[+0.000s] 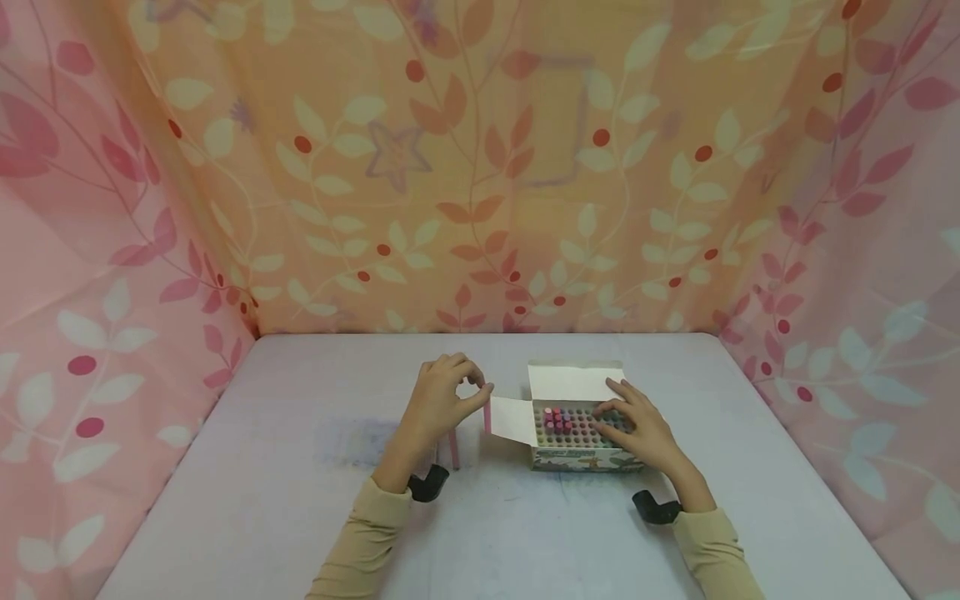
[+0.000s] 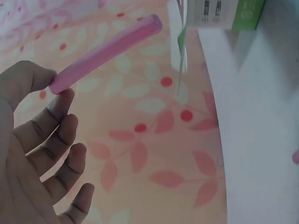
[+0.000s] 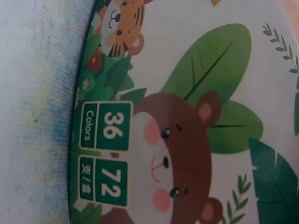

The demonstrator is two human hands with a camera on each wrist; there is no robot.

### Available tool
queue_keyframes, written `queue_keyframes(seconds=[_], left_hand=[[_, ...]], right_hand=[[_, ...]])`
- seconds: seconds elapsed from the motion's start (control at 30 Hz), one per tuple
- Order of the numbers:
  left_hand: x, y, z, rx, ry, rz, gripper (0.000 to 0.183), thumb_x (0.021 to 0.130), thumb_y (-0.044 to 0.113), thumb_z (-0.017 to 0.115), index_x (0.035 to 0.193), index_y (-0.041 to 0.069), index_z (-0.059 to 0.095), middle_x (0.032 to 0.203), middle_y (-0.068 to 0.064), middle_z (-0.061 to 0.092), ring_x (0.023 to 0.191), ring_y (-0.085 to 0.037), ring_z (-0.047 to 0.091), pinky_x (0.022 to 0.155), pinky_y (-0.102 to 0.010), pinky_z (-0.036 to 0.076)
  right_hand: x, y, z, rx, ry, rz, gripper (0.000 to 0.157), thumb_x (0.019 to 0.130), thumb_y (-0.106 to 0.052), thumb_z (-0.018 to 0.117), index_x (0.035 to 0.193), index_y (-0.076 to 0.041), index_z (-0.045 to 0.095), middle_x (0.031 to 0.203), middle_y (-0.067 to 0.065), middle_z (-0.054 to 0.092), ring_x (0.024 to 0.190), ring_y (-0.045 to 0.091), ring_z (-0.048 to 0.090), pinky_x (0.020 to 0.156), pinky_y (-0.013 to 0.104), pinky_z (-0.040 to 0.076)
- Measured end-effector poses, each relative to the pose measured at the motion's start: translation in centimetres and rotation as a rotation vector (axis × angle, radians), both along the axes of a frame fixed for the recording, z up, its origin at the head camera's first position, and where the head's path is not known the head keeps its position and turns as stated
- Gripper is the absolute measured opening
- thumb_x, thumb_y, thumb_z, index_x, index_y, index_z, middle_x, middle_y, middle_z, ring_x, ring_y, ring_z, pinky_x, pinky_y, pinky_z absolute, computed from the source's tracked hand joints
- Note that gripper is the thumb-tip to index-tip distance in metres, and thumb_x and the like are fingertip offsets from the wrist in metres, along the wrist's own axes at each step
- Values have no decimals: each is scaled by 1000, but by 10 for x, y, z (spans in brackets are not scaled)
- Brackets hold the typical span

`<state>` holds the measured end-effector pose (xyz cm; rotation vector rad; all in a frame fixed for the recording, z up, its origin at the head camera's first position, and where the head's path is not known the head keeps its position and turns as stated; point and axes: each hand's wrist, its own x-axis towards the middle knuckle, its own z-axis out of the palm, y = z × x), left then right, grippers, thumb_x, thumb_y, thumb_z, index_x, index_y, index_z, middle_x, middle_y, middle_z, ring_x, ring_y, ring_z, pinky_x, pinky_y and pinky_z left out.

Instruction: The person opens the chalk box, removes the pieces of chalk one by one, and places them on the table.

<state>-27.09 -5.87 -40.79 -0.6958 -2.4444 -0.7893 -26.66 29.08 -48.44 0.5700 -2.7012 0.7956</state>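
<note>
An open chalk box (image 1: 577, 457) sits mid-table with its lid flaps up and many coloured chalk sticks (image 1: 558, 421) standing in it. My left hand (image 1: 480, 393) is just left of the box and pinches a pink chalk stick (image 1: 487, 417) by its top end, so it hangs upright. The left wrist view shows that stick (image 2: 105, 53) held between thumb and forefinger (image 2: 58, 100), the other fingers loose. My right hand (image 1: 611, 404) rests on the box, fingers lying across the chalk tops. The right wrist view shows only the box's printed side (image 3: 187, 140).
A second pink stick (image 1: 453, 450) lies on the pale table (image 1: 262, 500) beside my left wrist. A faint chalk smudge (image 1: 356, 442) marks the table to the left. Patterned cloth walls (image 1: 480, 183) close off the back and both sides.
</note>
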Motion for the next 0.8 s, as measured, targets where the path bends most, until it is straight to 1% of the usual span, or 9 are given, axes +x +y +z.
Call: queue_keyframes(seconds=[0.1, 0.2, 0.33, 0.43, 0.6, 0.8], left_hand=[[-1, -13, -3, 15, -43, 20, 11, 82, 31, 67, 75, 25, 61, 79, 14, 55, 76, -10, 50, 77, -39, 38], [-2, -23, -6, 30, -63, 32, 12, 82, 29, 68, 75, 23, 62, 79, 12, 57, 76, -13, 52, 76, -40, 39], [-5, -34, -11, 20, -87, 41, 13, 82, 30, 68, 75, 21, 63, 80, 7, 60, 75, -15, 54, 75, -39, 40], [-8, -39, -14, -1, -123, 45, 14, 83, 31, 67, 75, 20, 63, 80, 5, 60, 76, -16, 54, 75, -39, 40], [-11, -46, -19, -34, -180, 32, 15, 84, 31, 66, 75, 20, 64, 79, 3, 61, 78, -19, 56, 75, -39, 40], [-15, -53, -27, -55, -217, 28, 15, 84, 31, 66, 75, 19, 65, 78, 7, 59, 78, -19, 57, 74, -38, 41]], right_hand=[[0, -1, 0, 6, -7, -4, 17, 78, -34, 72, 92, -26, 66, 144, 14, 38, 135, 41, 25, 94, 70, 23], [-1, -1, 0, 5, -11, -8, 17, 78, -34, 72, 92, -27, 65, 144, 14, 38, 135, 40, 25, 95, 69, 23], [-1, 0, 0, 1, -11, -8, 17, 79, -34, 72, 92, -26, 65, 144, 14, 37, 135, 40, 24, 94, 70, 22], [-2, 0, 0, 1, -10, -4, 17, 79, -33, 72, 93, -26, 65, 144, 14, 37, 135, 41, 24, 95, 70, 22], [-2, 1, 1, 0, -10, 2, 17, 79, -34, 72, 93, -27, 65, 144, 14, 37, 135, 40, 24, 95, 69, 23], [-4, 2, -1, -1, -26, -2, 17, 79, -35, 72, 93, -28, 65, 145, 13, 37, 136, 39, 23, 94, 70, 22]])
